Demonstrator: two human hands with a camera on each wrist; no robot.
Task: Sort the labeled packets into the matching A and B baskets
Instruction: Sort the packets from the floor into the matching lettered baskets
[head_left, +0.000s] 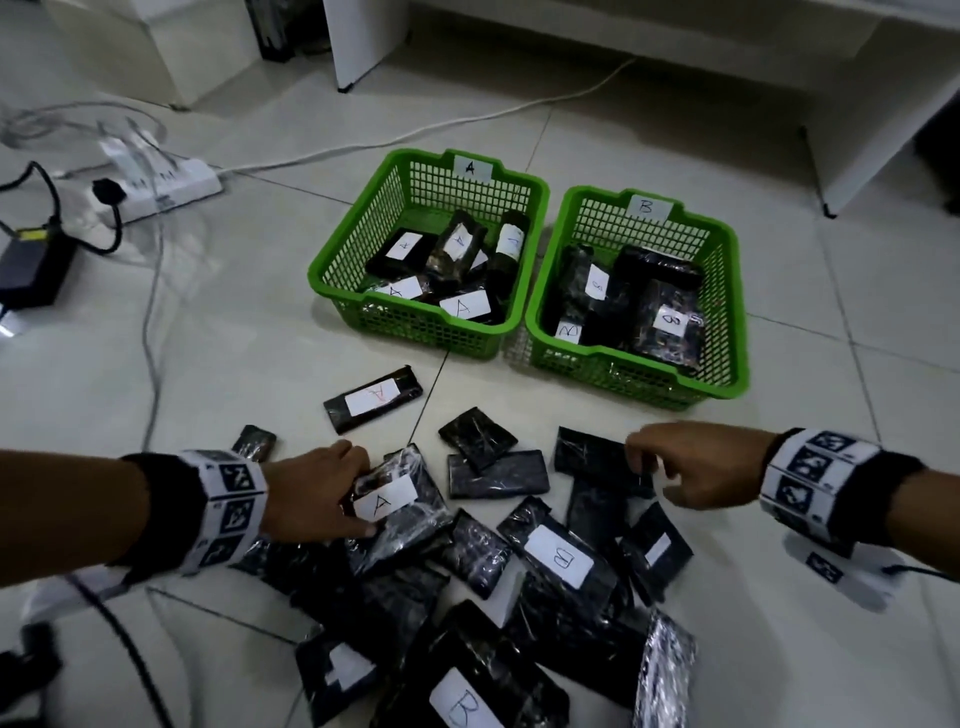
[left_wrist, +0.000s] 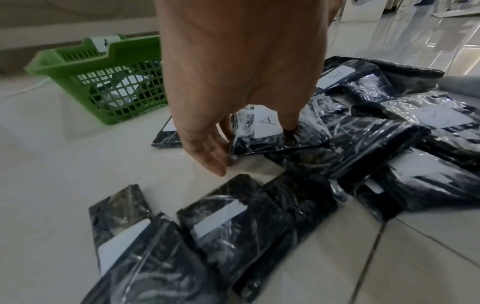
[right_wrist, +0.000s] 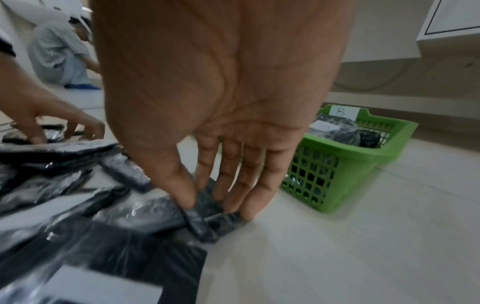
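Pale tiled floor (head_left: 208, 332), white furniture legs (head_left: 358, 47); left hand (head_left: 317, 493) grasping A packet (head_left: 400, 499), right hand (head_left: 696, 467) pinching black packet (right_wrist: 202, 218)

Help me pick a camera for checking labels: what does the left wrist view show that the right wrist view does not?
Only the left wrist view shows the A basket and the A label on the A packet that the left hand grips by its edges.

Only the right wrist view shows the B basket and the right hand pinching the dark packet, whose label is not visible.

Both show the left hand and the pile of packets on the tiled floor.
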